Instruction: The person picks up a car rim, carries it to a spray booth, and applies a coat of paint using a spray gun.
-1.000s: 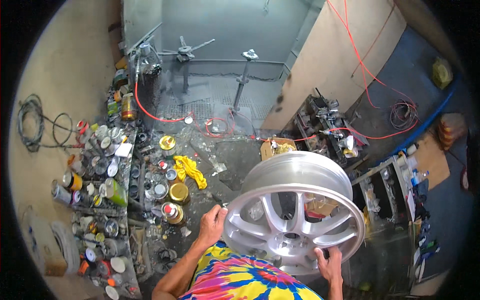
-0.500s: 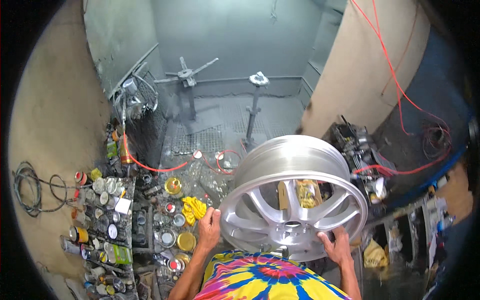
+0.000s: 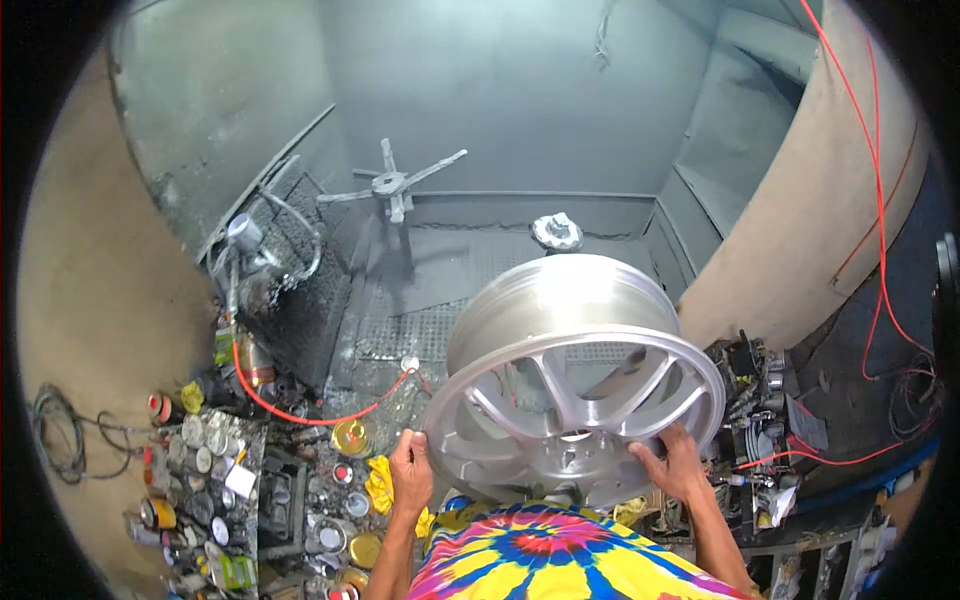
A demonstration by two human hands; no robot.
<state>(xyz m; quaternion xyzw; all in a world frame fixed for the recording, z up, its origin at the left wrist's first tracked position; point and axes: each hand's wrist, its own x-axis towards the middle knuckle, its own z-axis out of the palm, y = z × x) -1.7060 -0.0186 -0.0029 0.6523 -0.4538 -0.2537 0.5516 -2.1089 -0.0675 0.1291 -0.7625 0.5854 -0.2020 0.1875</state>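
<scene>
A bare silver alloy wheel rim (image 3: 565, 292) is held up in front of my body, its spoked face tilted towards me. My left hand (image 3: 409, 470) is closed on the outer lip at the left side. On the right, my right hand (image 3: 676, 464) reaches in between the spokes, thumb on the near side, the other fingers mostly hidden behind the metal. Beyond the wheel rim stands a post with a round, white-crusted top (image 3: 556, 231); the wheel hides its lower part.
A grey stand with several arms (image 3: 388, 184) is at the back left. Near it hangs a spray gun with a white cup (image 3: 243, 233) on a red hose (image 3: 290, 413). Tins and jars (image 3: 205, 460) crowd the left; metal parts (image 3: 765, 420) clutter the right.
My view has moved forward into the grey booth. I carry the wheel rim along, and it now overlaps the post in view. Both hands keep their hold.
</scene>
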